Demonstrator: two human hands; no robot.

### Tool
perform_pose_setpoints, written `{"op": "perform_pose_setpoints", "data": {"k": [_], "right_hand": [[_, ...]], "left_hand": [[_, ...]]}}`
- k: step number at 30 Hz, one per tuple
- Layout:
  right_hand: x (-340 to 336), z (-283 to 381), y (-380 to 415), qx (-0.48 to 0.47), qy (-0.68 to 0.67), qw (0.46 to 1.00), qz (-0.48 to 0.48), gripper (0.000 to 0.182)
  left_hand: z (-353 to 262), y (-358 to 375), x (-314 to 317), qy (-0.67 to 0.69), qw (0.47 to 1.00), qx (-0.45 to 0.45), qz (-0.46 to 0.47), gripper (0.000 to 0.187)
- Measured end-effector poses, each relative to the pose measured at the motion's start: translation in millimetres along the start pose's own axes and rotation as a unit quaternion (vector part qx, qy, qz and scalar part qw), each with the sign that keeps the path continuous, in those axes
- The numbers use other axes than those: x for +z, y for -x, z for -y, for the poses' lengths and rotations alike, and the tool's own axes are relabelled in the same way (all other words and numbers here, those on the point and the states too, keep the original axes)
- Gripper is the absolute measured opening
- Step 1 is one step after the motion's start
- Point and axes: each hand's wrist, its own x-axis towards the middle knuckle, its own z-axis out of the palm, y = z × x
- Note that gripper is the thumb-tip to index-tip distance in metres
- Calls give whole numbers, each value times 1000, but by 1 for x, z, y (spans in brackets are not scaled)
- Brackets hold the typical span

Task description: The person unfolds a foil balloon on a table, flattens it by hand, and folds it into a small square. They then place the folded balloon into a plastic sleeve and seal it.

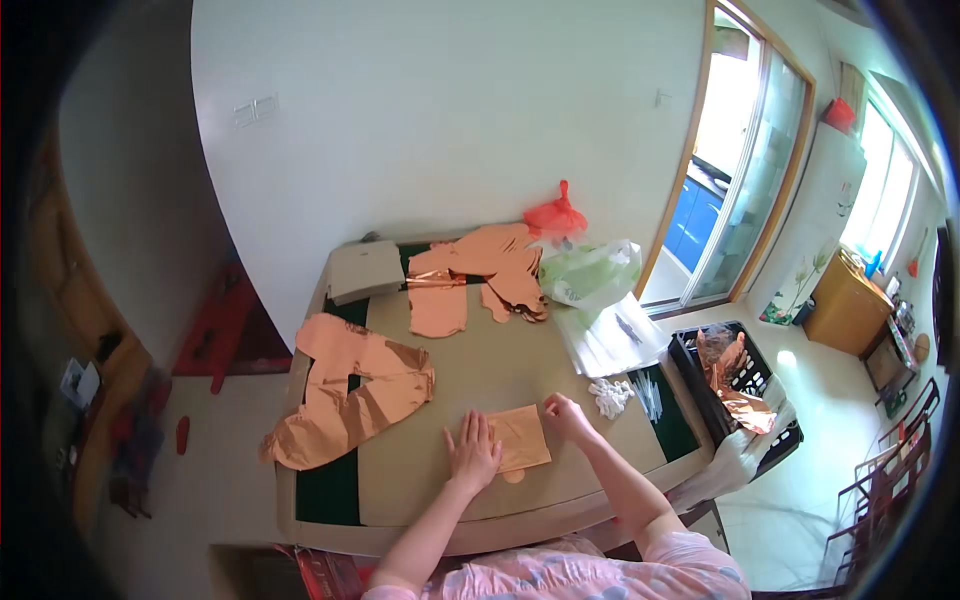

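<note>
My left hand (pixel 474 452) lies flat with spread fingers on the left edge of a folded copper-coloured foil piece (pixel 521 438) on the table. Just right of that piece, my right hand (pixel 568 416) is closed, fingertips pinched together; what it holds, if anything, is too small to make out. A small rounded tab of foil sticks out below the folded piece. To the left lies a large flat foil shape (pixel 345 395) like a letter A. More foil shapes (pixel 480 265) lie at the back of the table. A white bundle (pixel 610 398) sits right of my right hand.
Thin clear strips (pixel 648 397), clear plastic sheets (pixel 615 345), a green-white bag (pixel 595 273) and a red bag (pixel 558 215) line the table's right and back. A cardboard box (pixel 365 270) stands back left. A black crate (pixel 787 450) holding foil is beside the table's right edge.
</note>
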Motion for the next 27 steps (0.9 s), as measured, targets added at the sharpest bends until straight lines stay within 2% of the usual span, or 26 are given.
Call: {"op": "perform_pose_setpoints", "data": {"k": [3, 4, 6, 7, 9, 12, 21, 24, 27], "right_hand": [[2, 32, 34, -46, 130, 984, -113, 31], [6, 38, 37, -83, 93, 985, -121, 44], [17, 49, 50, -206, 185, 960, -51, 45], [23, 51, 55, -265, 228, 937, -16, 45], [30, 50, 52, -239, 209, 948, -10, 45], [34, 45, 42, -241, 214, 947, 4, 46], [31, 39, 22, -255, 199, 946, -4, 48], [32, 38, 24, -252, 200, 947, -6, 48], [31, 42, 24, -252, 201, 946, -15, 46]], "left_hand": [[2, 7, 4, 3, 1000, 1, -1, 67], [2, 9, 3, 11, 1000, 3, -7, 67], [2, 8, 1, 24, 999, 8, -24, 66], [6, 9, 5, 62, 996, -11, -62, 64], [17, 9, 12, 135, 980, -48, -140, 60], [41, 20, -3, 61, 994, -65, -69, 55], [55, 5, -20, 17, 999, 8, -31, 47], [53, -4, -21, 68, 997, -21, -31, 46], [31, -19, -18, 78, 993, -4, -86, 46]]}}
